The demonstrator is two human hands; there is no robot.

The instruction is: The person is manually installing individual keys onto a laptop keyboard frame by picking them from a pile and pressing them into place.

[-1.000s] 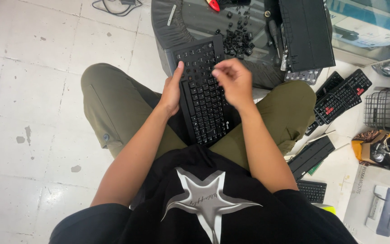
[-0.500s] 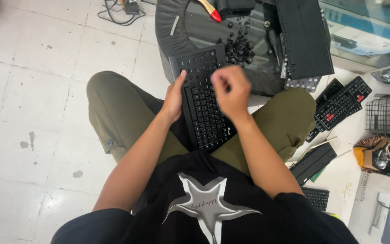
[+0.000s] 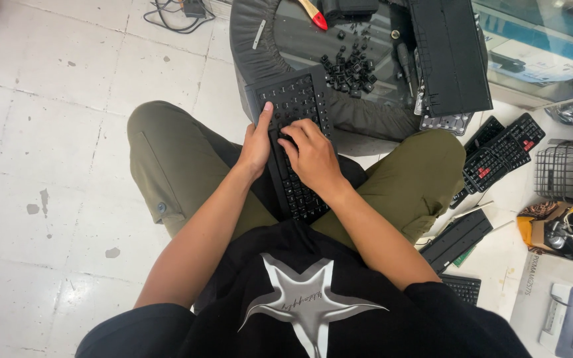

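Since the earlier frame, our right hand has dropped from a raised, half-curled hover onto the keys, while our left hand has stayed against the left edge of the black keyboard. That keyboard lies lengthwise along our lap, its far end propped on the rim of the round grey cushioned stool ahead of us and its near end tucked between our olive-trousered thighs. Our left hand grasps the keyboard's long side, thumb stretched up along the edge; our right hand rests palm-down with fingers bent and pressing into the key rows, grasping nothing. We judge the keyboard light and fairly stiff, a thin plastic slab that can flex if lifted by one end, with caps that may pop off under prying, so the long side edges are the safe place to hold, not the keys. Beyond the keyboard's far end, a heap of loose black keycaps sits on the stool, and a red-tipped tool lies farther off. Right of the keyboard, past our knee, more keyboards lie on the floor.
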